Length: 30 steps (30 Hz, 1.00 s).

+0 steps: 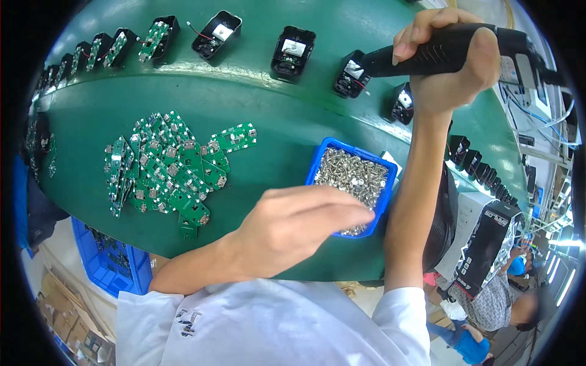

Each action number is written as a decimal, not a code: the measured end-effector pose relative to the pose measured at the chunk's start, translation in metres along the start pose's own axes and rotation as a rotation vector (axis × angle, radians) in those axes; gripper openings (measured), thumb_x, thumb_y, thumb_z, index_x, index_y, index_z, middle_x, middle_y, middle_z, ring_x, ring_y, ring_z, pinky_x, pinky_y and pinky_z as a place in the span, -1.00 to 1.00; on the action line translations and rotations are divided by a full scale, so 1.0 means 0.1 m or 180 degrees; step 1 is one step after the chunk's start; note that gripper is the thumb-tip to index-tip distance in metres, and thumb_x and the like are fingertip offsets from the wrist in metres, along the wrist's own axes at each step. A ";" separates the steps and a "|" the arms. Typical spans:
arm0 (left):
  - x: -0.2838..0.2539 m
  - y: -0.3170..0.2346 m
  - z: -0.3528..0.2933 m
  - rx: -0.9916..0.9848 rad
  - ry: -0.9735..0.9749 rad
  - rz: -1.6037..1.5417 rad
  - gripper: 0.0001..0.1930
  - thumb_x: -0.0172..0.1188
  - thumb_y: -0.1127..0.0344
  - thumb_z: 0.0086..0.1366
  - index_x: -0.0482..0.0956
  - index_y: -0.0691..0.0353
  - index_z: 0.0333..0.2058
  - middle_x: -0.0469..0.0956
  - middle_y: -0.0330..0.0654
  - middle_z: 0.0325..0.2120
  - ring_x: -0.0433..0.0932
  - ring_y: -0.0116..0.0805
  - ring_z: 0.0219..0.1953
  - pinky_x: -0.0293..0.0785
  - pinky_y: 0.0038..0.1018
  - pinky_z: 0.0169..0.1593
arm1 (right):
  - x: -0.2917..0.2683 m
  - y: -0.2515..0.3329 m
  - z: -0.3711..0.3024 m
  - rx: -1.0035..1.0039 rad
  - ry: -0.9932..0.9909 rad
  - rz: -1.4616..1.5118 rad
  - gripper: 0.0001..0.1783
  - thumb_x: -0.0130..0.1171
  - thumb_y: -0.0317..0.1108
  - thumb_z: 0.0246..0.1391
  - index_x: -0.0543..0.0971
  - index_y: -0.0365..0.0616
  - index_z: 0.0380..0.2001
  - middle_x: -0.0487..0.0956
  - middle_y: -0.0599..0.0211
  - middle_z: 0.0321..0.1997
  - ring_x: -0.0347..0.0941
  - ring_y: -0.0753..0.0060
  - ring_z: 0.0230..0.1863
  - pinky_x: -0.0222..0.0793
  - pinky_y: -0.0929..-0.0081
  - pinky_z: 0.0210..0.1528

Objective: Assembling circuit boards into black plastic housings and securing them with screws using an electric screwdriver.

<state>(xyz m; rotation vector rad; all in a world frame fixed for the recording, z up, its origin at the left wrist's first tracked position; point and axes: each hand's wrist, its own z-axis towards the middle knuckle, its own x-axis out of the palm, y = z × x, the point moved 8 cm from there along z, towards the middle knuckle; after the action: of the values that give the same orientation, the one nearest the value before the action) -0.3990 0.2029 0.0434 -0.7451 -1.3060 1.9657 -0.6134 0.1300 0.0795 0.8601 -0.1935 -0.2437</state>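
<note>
My right hand [455, 76] is wrapped round a black electric screwdriver [436, 52], held nearly level. The narrow end of the tool reaches a small black open housing [349, 76] with red and white wires; whether its tip touches a screw cannot be made out. Over the near side of a blue bin [318, 160] full of silvery screws [351, 174], my left hand [293, 229] has its fingers pressed together, thumb side hidden. What sits between those fingertips, if anything, does not show.
Green circuit boards [171, 161] lie heaped on the green table [262, 165]. A row of black housings [293, 52] runs along the far strip, some with boards. A blue crate [146, 274] stands below the left edge. Other people [500, 305] are at right.
</note>
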 end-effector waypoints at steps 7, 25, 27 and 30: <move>-0.19 0.26 0.07 -0.0689 -0.0588 -0.0663 -0.78 0.26 0.72 0.15 0.73 0.39 -0.24 0.72 -0.03 -0.30 0.72 -0.27 -0.37 0.67 -0.53 -0.25 | -0.53 0.16 -0.07 0.0309 -0.0718 0.0618 -0.35 -0.17 0.28 0.21 0.60 -0.11 -0.34 0.47 0.40 -0.63 0.34 0.48 -0.74 0.25 0.49 -0.72; -0.21 -0.43 0.06 0.0573 -0.0336 -0.0380 -0.79 0.32 0.72 0.12 0.70 0.42 -0.24 0.70 0.05 -0.24 0.72 -0.24 -0.30 0.69 -0.50 -0.22 | -0.07 1.61 -0.28 -0.0707 -0.0295 0.4417 -0.51 0.05 0.13 0.31 0.48 -0.14 -0.31 0.40 0.45 -0.59 0.35 0.48 -0.78 0.47 0.53 -0.75; -0.22 -0.42 0.05 0.0611 -0.0333 -0.0287 -0.79 0.32 0.72 0.12 0.70 0.42 -0.25 0.70 0.07 -0.24 0.72 -0.23 -0.30 0.70 -0.51 -0.20 | 0.00 1.62 -0.20 -0.0269 0.0232 0.3900 -0.53 0.09 0.11 0.31 0.47 -0.15 -0.30 0.42 0.43 -0.57 0.37 0.48 -0.76 0.47 0.53 -0.75; -0.23 -0.41 0.05 0.0423 -0.0284 -0.0388 -0.79 0.32 0.73 0.11 0.70 0.43 -0.26 0.70 0.08 -0.23 0.72 -0.23 -0.30 0.70 -0.50 -0.19 | 0.11 1.61 -0.19 -0.0337 0.0277 0.3997 -0.54 0.11 0.09 0.31 0.47 -0.15 -0.28 0.42 0.41 -0.54 0.38 0.48 -0.74 0.48 0.53 -0.74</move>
<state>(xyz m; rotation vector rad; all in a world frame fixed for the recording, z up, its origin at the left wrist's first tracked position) -0.3794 0.1943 0.0861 -0.5075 -1.2281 1.9842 -0.5760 0.2414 0.1923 0.5129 -0.5900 0.9462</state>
